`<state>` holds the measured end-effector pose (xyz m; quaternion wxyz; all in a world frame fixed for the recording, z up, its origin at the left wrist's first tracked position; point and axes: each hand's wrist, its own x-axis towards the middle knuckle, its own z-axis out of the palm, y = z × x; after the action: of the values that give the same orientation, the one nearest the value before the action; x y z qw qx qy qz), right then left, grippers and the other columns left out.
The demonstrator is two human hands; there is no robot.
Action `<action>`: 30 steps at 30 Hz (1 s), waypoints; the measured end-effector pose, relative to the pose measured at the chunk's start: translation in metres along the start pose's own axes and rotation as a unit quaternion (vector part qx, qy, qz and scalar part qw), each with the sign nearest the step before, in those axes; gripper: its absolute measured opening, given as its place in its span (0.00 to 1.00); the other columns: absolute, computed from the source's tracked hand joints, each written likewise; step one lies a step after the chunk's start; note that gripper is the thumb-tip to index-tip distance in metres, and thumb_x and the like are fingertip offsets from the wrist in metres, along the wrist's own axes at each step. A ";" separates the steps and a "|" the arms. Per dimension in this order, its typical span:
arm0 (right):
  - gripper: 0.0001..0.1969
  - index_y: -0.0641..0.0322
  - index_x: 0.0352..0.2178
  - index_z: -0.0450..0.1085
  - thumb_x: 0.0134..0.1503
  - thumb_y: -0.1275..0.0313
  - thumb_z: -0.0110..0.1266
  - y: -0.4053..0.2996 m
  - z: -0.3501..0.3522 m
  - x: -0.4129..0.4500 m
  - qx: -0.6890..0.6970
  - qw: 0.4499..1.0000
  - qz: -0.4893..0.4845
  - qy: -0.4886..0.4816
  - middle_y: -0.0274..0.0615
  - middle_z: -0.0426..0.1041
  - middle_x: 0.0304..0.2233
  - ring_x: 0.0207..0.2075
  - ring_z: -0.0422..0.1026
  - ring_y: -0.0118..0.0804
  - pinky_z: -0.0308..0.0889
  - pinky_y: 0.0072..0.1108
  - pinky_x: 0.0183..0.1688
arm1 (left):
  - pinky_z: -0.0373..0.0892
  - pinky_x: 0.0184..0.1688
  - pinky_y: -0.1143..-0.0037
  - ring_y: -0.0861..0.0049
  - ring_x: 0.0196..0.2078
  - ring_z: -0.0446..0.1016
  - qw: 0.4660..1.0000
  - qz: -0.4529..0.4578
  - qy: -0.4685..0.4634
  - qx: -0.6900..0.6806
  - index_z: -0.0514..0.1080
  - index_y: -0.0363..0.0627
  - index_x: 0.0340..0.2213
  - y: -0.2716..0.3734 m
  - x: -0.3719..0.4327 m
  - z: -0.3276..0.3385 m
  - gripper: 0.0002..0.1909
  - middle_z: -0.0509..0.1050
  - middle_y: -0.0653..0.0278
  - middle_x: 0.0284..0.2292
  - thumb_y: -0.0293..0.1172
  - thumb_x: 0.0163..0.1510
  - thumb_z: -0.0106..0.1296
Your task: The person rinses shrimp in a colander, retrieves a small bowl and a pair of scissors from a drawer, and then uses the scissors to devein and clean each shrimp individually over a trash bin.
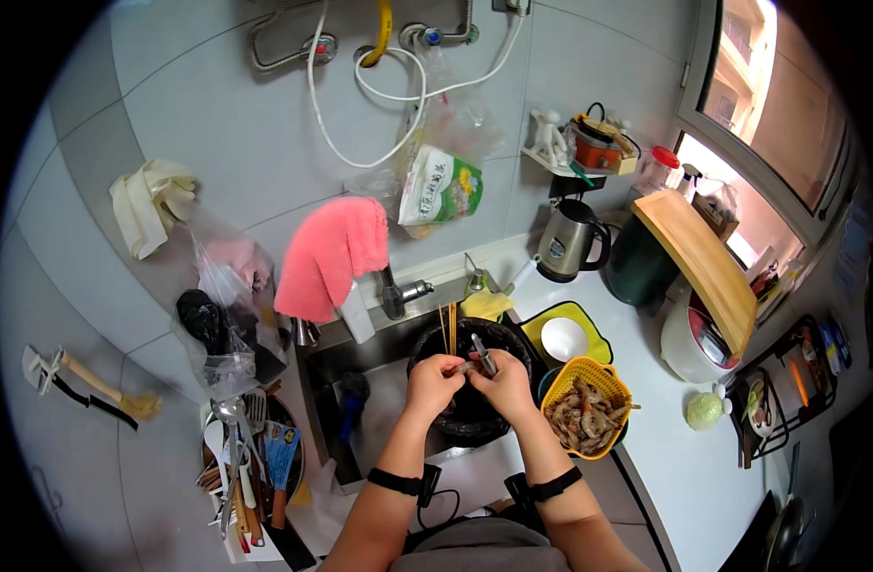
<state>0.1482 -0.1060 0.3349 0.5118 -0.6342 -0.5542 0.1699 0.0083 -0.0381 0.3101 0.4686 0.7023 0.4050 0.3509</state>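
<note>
Both my hands meet over a round bin lined with a black bag (pixel 483 430), which stands in the sink. Between the fingertips of my left hand (pixel 433 386) and my right hand (pixel 506 386) is a shrimp (pixel 466 367). My right hand also holds a small metal-tipped tool (pixel 483 353), perhaps scissors; its exact kind is unclear. To the right, a yellow plastic basket (pixel 578 370) holds a heap of raw shrimp (pixel 590 418). A white bowl (pixel 564 339) sits behind it on a yellow-green mat (pixel 599 343). Thin wooden sticks (pixel 452 329) stand at the bin's back edge.
The stainless sink (pixel 315 400) has a blue-handled brush (pixel 352 407) at its left. Behind are a faucet (pixel 395 297) and a pink towel (pixel 329 261). Left stands a utensil container (pixel 298 457); right, an electric kettle (pixel 566 243) and a wooden board (pixel 701 268).
</note>
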 end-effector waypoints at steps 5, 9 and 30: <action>0.13 0.66 0.30 0.71 0.40 0.72 0.61 0.012 0.014 0.014 -0.001 0.998 0.030 0.054 0.44 0.71 0.26 0.28 0.71 0.38 0.66 0.25 0.33 | 0.68 0.30 0.82 0.83 0.28 0.72 0.995 -0.029 0.062 -0.076 0.71 0.32 0.32 0.003 0.003 -0.003 0.10 0.76 0.61 0.28 0.19 0.43 0.52; 0.12 0.67 0.28 0.69 0.45 0.69 0.59 0.021 0.020 0.021 0.048 0.989 0.130 0.059 0.45 0.71 0.21 0.23 0.71 0.40 0.66 0.25 0.30 | 0.68 0.32 0.83 0.83 0.29 0.72 0.978 -0.024 0.124 -0.166 0.71 0.33 0.31 -0.005 0.014 0.003 0.09 0.75 0.62 0.28 0.18 0.43 0.52; 0.14 0.67 0.35 0.66 0.45 0.76 0.55 0.035 0.028 0.037 0.253 0.953 0.162 -0.041 0.34 0.70 0.27 0.29 0.67 0.21 0.64 0.15 0.34 | 0.73 0.39 0.70 0.70 0.38 0.74 0.932 -0.141 -0.007 -0.334 0.64 0.37 0.42 -0.009 0.032 -0.006 0.14 0.70 0.56 0.40 0.20 0.52 0.48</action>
<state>0.1570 -0.0557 0.3072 0.5977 -0.5574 -0.4038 0.4111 0.0148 -0.0055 0.3071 0.7237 0.4429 0.3563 0.3914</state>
